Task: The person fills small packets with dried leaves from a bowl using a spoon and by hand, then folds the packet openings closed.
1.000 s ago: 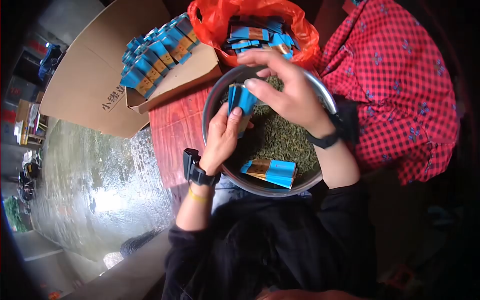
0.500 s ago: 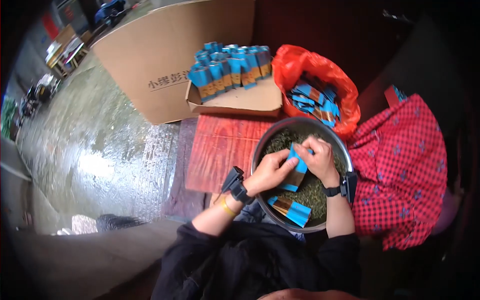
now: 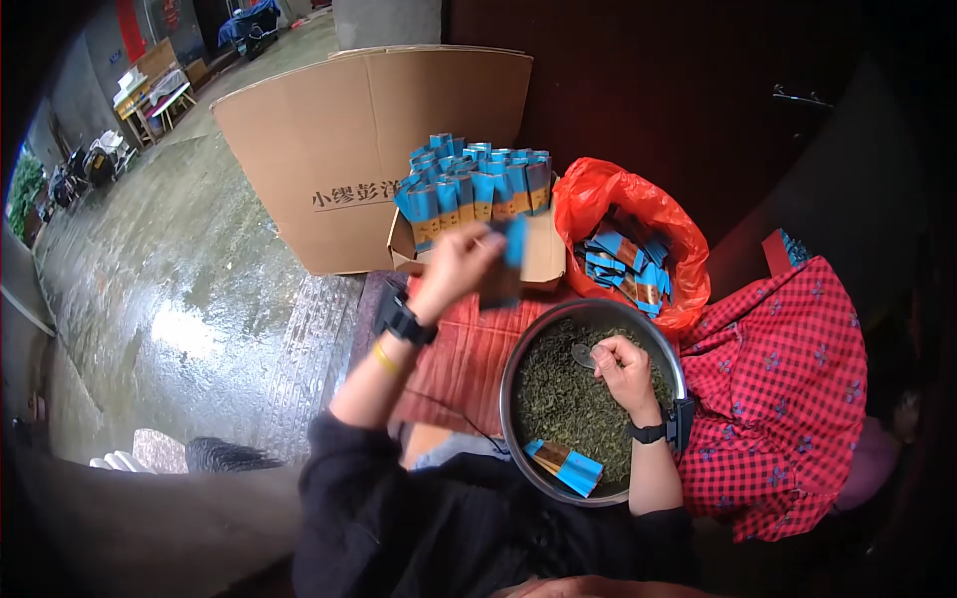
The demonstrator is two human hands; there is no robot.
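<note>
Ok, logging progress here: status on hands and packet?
Left hand holding blue-brown rectangular packet. Right hand holding small rounded grey scoop over dried green leaves in round metal bowl. Flat blue-brown packets on the leaves; nothing visibly blocking hands.

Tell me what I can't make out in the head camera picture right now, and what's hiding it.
Head view: markings on the packet in the left hand, blurred.
Head view: the rest of the small rounded object, hidden by the right hand.
Head view: the end of the lettering on the cardboard, covered by the standing packets.
Head view: the bottom of the metal bowl, buried under leaves.
</note>
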